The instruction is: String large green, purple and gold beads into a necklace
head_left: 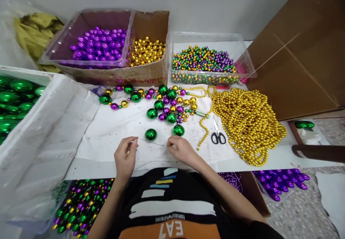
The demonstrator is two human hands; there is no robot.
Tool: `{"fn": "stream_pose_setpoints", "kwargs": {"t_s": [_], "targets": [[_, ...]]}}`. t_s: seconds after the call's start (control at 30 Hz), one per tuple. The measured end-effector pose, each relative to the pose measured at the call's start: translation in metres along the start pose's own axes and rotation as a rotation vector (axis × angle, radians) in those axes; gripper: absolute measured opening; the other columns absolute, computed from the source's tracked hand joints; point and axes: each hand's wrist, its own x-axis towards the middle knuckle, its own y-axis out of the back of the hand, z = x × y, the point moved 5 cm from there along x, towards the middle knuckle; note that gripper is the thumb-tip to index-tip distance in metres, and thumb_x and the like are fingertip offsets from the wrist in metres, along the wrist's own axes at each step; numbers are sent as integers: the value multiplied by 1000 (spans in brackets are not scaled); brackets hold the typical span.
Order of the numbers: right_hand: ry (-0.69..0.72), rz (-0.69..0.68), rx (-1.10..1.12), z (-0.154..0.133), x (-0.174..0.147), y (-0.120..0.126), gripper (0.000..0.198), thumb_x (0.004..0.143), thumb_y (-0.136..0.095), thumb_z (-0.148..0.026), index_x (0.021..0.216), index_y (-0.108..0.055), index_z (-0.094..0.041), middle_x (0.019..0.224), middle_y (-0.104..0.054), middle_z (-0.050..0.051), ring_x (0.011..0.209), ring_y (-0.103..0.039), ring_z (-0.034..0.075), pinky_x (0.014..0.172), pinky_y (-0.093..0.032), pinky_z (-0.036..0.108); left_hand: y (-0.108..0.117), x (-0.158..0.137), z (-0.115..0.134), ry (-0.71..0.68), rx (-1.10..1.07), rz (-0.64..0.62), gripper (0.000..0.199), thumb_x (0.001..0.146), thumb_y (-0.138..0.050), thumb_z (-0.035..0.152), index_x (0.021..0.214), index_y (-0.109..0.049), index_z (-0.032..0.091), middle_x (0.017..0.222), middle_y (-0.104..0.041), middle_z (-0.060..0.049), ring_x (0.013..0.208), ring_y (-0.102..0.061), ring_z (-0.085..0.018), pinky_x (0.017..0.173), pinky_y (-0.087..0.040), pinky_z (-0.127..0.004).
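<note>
left hand (pixel 126 157) and right hand (pixel 180 150), apart, pinch a thin thread (pixel 155 143) between them, likely to hold it straight, nearside of a green bead (pixel 151 134); scissors (pixel 216 127) lie right on the table (pixel 91 171), probably for easy reach.

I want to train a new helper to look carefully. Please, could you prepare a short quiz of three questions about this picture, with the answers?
1. Where are the black-handled metal scissors relative to the shiny gold bead-strand heap? A) on top of it; B) to its right; C) to its left.
2. True or false: the clear rectangular plastic tray, right of the brown cardboard box holding shiny gold balls, contains only purple beads.
3. Complete: between the left hand and the right hand runs a ...

Key: 1. C; 2. false, it holds green, gold and purple beads; 3. thin dark strand (material unclear).
</note>
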Motion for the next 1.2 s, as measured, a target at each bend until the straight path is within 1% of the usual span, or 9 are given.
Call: {"fn": "stream_pose_setpoints", "kwargs": {"t_s": [0.1, 0.17, 0.4, 0.6, 0.7, 0.8, 0.9, 1.03, 1.2], "targets": [[-117, -8, 636, 3, -21, 6, 16, 91, -54, -34, 84, -52, -20, 84, -68, 3, 62, -57, 13, 49, -36, 23, -21, -6, 25, 133, -284, -223, 29, 89, -62, 43, 101, -69, 18, 96, -68, -6, 69, -59, -12, 57, -49, -24], [-104, -33, 822, -8, -29, 3, 21, 89, -58, -40, 84, -51, -20, 74, -64, 0, 54, -51, 11, 47, -33, 22, -43, -7, 44, 214, -519, -401, 34, 87, -65, 45, 106, -69, 17, 98, -69, -8, 62, -57, -10, 50, -44, -22], [-106, 125, 756, -8, -60, 23, 22, 88, -65, -43, 92, -67, -21, 62, -47, -5, 57, -41, 11, 53, -31, 24, -79, 7, 80, 289, -731, -548, 31, 85, -67, 46, 86, -71, 15, 69, -63, -3, 56, -57, -11, 47, -45, -22], [-198, 270, 864, 39, -76, 25, 23, 81, -72, -43, 82, -71, -20, 60, -53, -3, 52, -41, 11, 47, -31, 23, -128, 1, 84, 164, -647, -835, 45, 93, -50, 54, 103, -70, 15, 87, -67, -8, 66, -62, -14, 55, -51, -27], [-274, 423, 1043, 63, -83, 29, 22, 78, -75, -41, 78, -67, -21, 49, -38, -8, 42, -27, 8, 40, -22, 21, -158, 6, 80, -138, -395, -649, 49, 99, -34, 51, 117, -66, 19, 118, -64, -14, 102, -63, -23, 82, -55, -38], [-237, 546, 1089, 72, -93, 47, 20, 75, -78, -36, 73, -65, -20, 66, -54, -2, 52, -46, 10, 41, -34, 21, -194, -1, 75, -523, 63, -562, 38, 93, -53, 43, 122, -63, 21, 134, -55, -14, 128, -48, -31, 106, -42, -51], [-231, 530, 1077, 71, -100, 62, 18, 76, -77, -34, 77, -64, -21, 97, -64, 5, 75, -63, 16, 45, -44, 21, -211, -11, 66, -719, 287, -547, 33, 93, -53, 24, 124, -62, 19, 135, -53, -16, 128, -47, -31, 106, -43, -51], [-225, 463, 1136, 71, -98, 64, 18, 84, -70, -36, 83, -59, -22, 100, -70, 6, 63, -63, 13, 39, -40, 20, -175, -14, 54, -799, 351, -426, 35, 92, -52, 19, 127, -59, 17, 134, -53, -17, 124, -50, -29, 103, -45, -45], [-203, 485, 1208, 81, -80, 55, 19, 82, -72, -34, 83, -58, -21, 72, -70, 0, 34, -23, 1, 34, -14, 18, -120, 0, 33, -838, 576, -255, 33, 91, -53, 15, 123, -63, 18, 130, -59, -17, 120, -54, -29, 105, -41, -50]]}}
